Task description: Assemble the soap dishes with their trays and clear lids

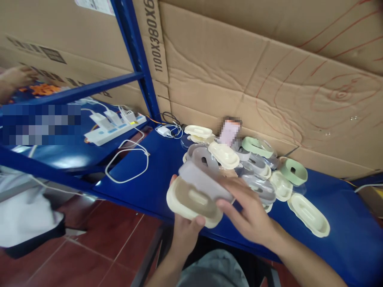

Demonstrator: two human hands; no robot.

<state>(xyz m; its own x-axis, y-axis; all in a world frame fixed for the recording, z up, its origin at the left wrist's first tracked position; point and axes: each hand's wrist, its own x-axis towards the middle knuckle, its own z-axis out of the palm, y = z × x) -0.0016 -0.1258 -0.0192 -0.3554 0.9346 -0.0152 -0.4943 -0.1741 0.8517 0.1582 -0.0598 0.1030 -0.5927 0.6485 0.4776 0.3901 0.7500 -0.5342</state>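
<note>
At the far left, a co-worker's hand (pixel 16 77) was seen at the edge of the next shelf, and a white power strip with plugged chargers (pixel 115 126) and a looped white cable (pixel 128 161) were laid toward the left end of the blue metal shelf (pixel 344 235).

Over the front edge of that shelf, a cream oval plastic case with a slotted middle (pixel 191 201) was held, its long axis run from upper left to lower right. It was cupped from below by the left hand (pixel 185 231), thumb curled up against its near rim. A translucent grey plastic lid (pixel 203 181) was pressed on its far side by the right hand (pixel 251 215), fingers closed over it from the right. Both hands were touching the pair.

Just behind, a heap of cream, grey and pale green oval shells (pixel 257 167) was spread to the shelf's back, against creased cardboard sheeting (pixel 239 67). A single cream shell (pixel 309 215) was left apart on the right.
</note>
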